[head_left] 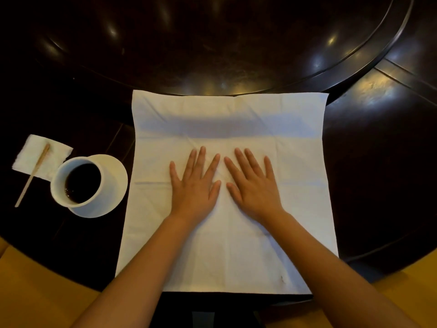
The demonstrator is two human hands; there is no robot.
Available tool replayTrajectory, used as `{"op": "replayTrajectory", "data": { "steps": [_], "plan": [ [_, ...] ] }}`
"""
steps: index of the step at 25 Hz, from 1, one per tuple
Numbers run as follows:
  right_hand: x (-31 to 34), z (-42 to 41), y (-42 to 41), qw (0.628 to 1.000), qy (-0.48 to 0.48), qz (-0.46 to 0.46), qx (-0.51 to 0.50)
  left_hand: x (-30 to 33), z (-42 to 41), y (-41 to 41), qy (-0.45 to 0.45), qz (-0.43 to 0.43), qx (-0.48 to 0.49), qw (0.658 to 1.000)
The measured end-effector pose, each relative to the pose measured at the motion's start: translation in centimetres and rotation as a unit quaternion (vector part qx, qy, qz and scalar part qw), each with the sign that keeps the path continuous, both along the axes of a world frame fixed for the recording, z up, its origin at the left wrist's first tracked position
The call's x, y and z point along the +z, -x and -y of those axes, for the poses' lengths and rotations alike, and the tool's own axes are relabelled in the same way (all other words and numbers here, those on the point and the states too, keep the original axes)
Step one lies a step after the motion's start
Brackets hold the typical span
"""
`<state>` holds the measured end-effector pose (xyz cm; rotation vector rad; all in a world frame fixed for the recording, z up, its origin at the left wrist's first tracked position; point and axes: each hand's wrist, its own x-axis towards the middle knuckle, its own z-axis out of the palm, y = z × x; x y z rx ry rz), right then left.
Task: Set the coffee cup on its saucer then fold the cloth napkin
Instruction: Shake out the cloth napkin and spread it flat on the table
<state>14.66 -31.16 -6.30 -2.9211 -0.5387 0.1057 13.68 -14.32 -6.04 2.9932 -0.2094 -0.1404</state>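
Observation:
A white cloth napkin (236, 119) lies spread out flat and square on the dark round table, creased but unfolded. My left hand (195, 183) and my right hand (251, 183) press flat on its middle, side by side, fingers straight and spread. To the left a white coffee cup (78, 181) full of dark coffee stands on its white saucer (115, 176).
A small white paper napkin (28, 157) with a wooden stir stick (33, 176) across it lies left of the cup. A raised dark turntable (212, 55) fills the far part of the dark table (373, 162). Tan seat cushions (35, 292) show at the near edge.

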Motion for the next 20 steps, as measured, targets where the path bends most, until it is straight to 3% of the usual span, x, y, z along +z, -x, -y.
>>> {"op": "replayTrajectory", "data": {
  "steps": [6, 15, 17, 20],
  "plan": [
    [0.5, 8.1, -4.0, 0.996, 0.051, -0.032, -0.065, 0.1, -4.6, -0.6, -0.048, -0.032, 0.056, 0.997],
    [1.0, 9.3, -1.0, 0.996, 0.022, -0.060, -0.065, 0.1, -4.1, 2.1, -0.040, -0.030, 0.037, 0.998],
    [2.1, 9.7, 0.0, 0.997, -0.019, -0.072, -0.035, 0.5, -3.7, 2.4, -0.021, -0.020, 0.054, 0.998],
    [4.0, 11.9, 4.8, 0.992, -0.030, -0.073, 0.096, 1.5, -0.6, 4.6, 0.030, 0.048, 0.030, 0.998]
  ]
}}
